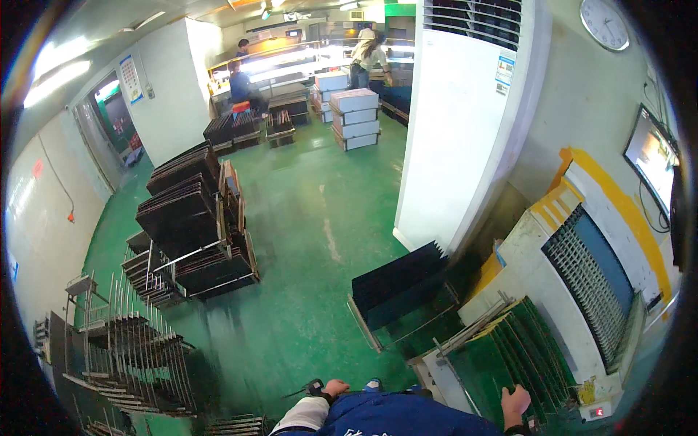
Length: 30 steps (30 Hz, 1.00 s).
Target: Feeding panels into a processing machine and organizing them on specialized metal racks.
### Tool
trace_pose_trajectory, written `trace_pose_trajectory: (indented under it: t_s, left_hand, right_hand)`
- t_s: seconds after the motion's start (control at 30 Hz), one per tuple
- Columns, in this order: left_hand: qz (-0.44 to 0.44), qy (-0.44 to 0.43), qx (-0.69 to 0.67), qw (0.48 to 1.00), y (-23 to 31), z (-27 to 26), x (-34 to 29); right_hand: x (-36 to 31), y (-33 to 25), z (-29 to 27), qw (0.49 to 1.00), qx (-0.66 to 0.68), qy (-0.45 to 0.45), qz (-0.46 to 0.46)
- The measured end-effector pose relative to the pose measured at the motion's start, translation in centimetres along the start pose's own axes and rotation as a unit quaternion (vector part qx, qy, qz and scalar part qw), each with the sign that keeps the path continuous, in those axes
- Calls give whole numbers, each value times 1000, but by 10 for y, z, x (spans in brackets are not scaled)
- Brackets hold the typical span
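Observation:
My left hand (336,387) is at the front of my blue garment (400,416), below a white sleeve, with a black device (313,387) at the wrist. Its fingers are small and foreshortened, and nothing shows in it. At the lower right, my right hand (515,402) has its thumb apart from the fingers and holds nothing that I can see. It appears in front of a row of upright green panels (520,352) in a rack. I cannot tell whether it touches them.
Dark panels (400,283) stand in a rack ahead, beside a tall white air conditioner (458,145). A machine (582,291) is at right. Stacked panel racks (182,218) and a metal rod rack (138,356) line the left. Green floor (298,218) leads to white boxes (355,120) and several people.

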<state>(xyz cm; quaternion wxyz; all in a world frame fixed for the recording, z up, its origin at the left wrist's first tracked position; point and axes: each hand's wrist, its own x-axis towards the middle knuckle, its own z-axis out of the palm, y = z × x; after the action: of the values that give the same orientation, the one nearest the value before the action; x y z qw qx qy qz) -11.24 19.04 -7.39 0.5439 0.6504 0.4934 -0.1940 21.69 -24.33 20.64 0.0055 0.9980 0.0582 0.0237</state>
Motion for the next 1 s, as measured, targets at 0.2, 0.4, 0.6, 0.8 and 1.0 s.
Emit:
trace_pose_trajectory:
  t_s: [0.2, 0.4, 0.6, 0.8, 1.0]
  left_hand:
    - [1, -19, -5, 1000, 3, -3, -7]
    - [62, 51, 56, 995, -5, -2, -3]
    - [49, 21, 58, 997, -19, -3, 11]
    - [55, 10, 42, 998, -23, 3, 11]
    - [45, 2, 127, 991, -1, 0, 0]
  right_hand:
    - [1, -8, -10, 1000, -7, -21, 10]
    - [2, -8, -6, 1000, -5, -9, 12]
    - [-5, -16, -15, 1000, 15, 5, 9]
    - [-11, -31, -37, 999, 18, -25, 40]
    - [0, -6, -9, 1000, -5, -3, 8]
